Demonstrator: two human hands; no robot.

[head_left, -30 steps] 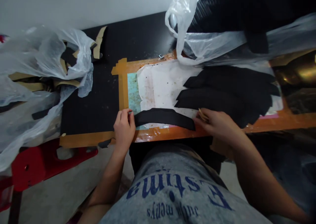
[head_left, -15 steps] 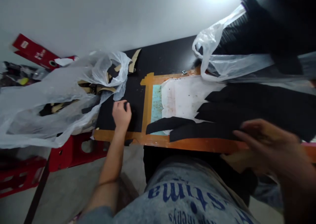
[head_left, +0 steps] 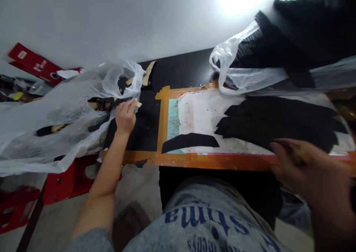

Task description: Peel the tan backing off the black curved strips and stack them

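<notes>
My left hand (head_left: 126, 115) is at the mouth of the left white plastic bag (head_left: 69, 92), fingers closed, with the end of a beige strip (head_left: 138, 104) showing at the fingertips. Blurred by motion, my right hand (head_left: 303, 163) is over the front edge of the table on the right. Its fingers look curled, but whatever they hold is unclear. Beside it lies a spread of overlapping black cut pieces (head_left: 272, 118) on white paper (head_left: 205, 111). One curved black piece (head_left: 190, 142) lies apart, near the front edge.
Orange tape (head_left: 163, 122) borders the work area. At the back right, another plastic bag (head_left: 225, 55) holds a dark stack. Beige scraps (head_left: 148, 73) lie by the left bag. A red box (head_left: 35, 63) stands far left, and a red stool (head_left: 66, 183) is below the table.
My left hand has moved up and left to the bag, and a beige strip now shows at its fingers. The long black piece along the front edge is gone from there. The view shifted slightly.
</notes>
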